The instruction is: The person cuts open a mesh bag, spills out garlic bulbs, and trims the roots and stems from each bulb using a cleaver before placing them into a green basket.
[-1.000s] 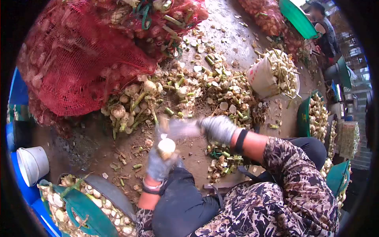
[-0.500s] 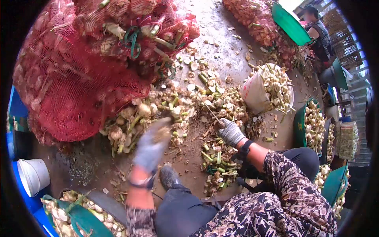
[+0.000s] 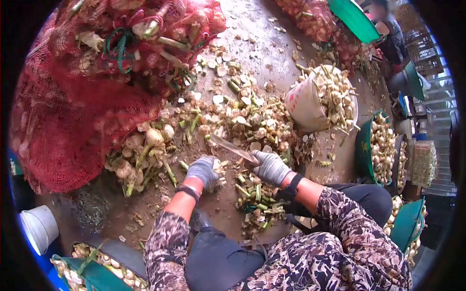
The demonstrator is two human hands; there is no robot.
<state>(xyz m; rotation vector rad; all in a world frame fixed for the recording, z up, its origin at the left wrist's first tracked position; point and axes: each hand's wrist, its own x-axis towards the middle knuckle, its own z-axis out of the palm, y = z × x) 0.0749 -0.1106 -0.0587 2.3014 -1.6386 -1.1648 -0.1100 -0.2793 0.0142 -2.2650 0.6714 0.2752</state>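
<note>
My left hand (image 3: pixel 203 170), in a grey glove, is curled down over a pale bulb (image 3: pixel 217 166) at the edge of the pile of untrimmed bulbs with green stalks (image 3: pixel 145 150) on the muddy ground. My right hand (image 3: pixel 270 167), also gloved, grips a knife (image 3: pixel 233 148); its blade points left and up, just above the left hand. Cut stalks and scraps (image 3: pixel 259 203) lie heaped below the right hand, in front of my knees.
A big red mesh sack (image 3: pixel 73 97) full of bulbs fills the upper left. A white bucket (image 3: pixel 310 104) of trimmings stands upper right. Green baskets of trimmed bulbs sit at the right (image 3: pixel 383 150) and lower left (image 3: pixel 97 279). Another person (image 3: pixel 388 34) crouches far right.
My left hand let go of the trimmed bulb it held a second ago, then reached forward to the pile. The right hand with the knife swung down and back towards the left hand.
</note>
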